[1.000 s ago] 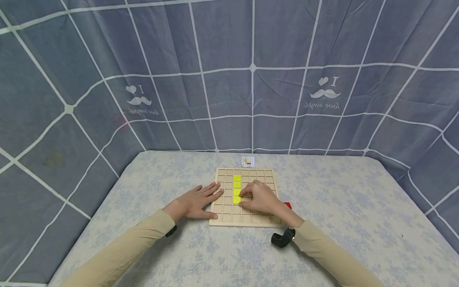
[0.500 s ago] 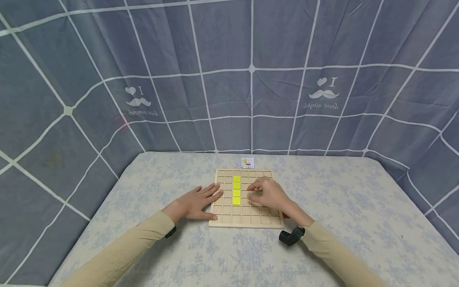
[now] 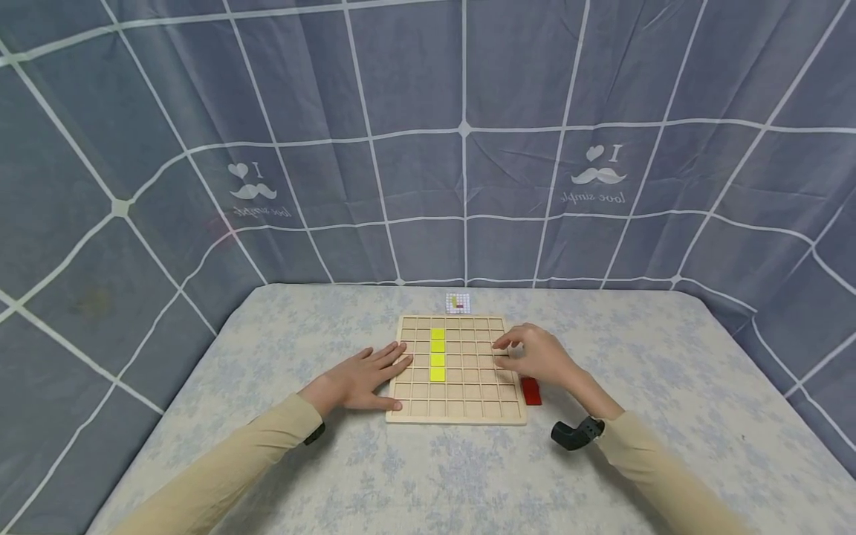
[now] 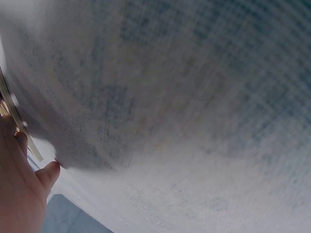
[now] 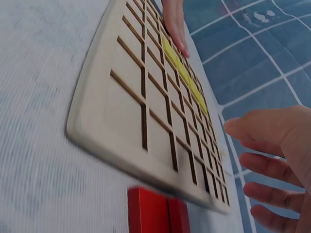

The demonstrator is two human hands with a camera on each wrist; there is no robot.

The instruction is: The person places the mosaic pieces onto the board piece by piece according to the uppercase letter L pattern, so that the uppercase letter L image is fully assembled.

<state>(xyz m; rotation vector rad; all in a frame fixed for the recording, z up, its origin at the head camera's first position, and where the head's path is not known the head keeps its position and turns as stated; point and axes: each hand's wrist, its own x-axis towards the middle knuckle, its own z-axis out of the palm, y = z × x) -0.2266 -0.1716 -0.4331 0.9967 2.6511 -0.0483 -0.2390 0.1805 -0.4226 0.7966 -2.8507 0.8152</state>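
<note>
The right hand (image 3: 542, 357) hangs over the right edge of the board, fingers bent and the thumb held apart from them, with nothing gripped; the right wrist view shows only bare space between thumb and fingers. The left hand (image 3: 364, 377) lies spread at the board's left edge, fingertips resting on it, holding no piece and probably just steadying it. Under them, the wooden board (image 3: 472, 392) sits roughly square to the person, divided into small cells. The yellow strip (image 3: 438, 360) fills four cells of one column, left of centre; its long axis runs straight away from the person, and its two ends look alike, so it has no clear front. Just beyond the board's right edge, on the desk (image 3: 461, 483), lies the red block (image 3: 531, 391), its longer side also running away from the person. A dark line crosses it in the right wrist view, so it may be two pieces side by side. Behind the board is a small card (image 3: 458, 303) with a yellow bar upright and a red one lying crosswise. I judge this to be the gap between pieces: the next move would call for pinching the red block and turning it crosswise.
</note>
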